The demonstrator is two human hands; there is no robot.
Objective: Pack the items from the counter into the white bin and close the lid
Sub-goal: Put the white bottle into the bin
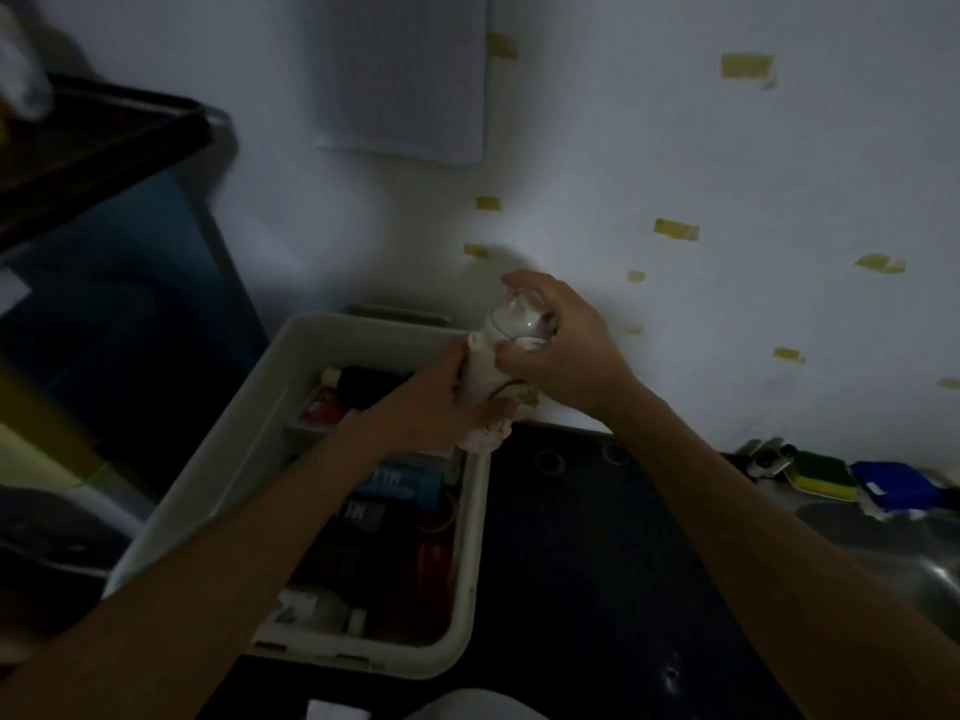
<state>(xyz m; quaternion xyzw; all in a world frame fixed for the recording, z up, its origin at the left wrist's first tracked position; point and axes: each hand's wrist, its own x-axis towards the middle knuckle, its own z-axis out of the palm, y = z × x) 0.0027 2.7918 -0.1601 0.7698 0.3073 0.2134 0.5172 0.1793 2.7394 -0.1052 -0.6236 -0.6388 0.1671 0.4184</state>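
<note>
The left hand (pixel 441 407) wraps the bottle (pixel 480 368) body; the right hand (pixel 563 350) curls round its clear cap (pixel 511 317); the bottle stands almost upright over the white bin's (pixel 474 563) far right corner.

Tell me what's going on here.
A person is holding a white bottle over the far right corner of the white bin. The left hand grips its body and the right hand is wrapped round its clear cap. The bin is open and already holds several items. A sponge and a blue object lie by the sink on the right.
</note>
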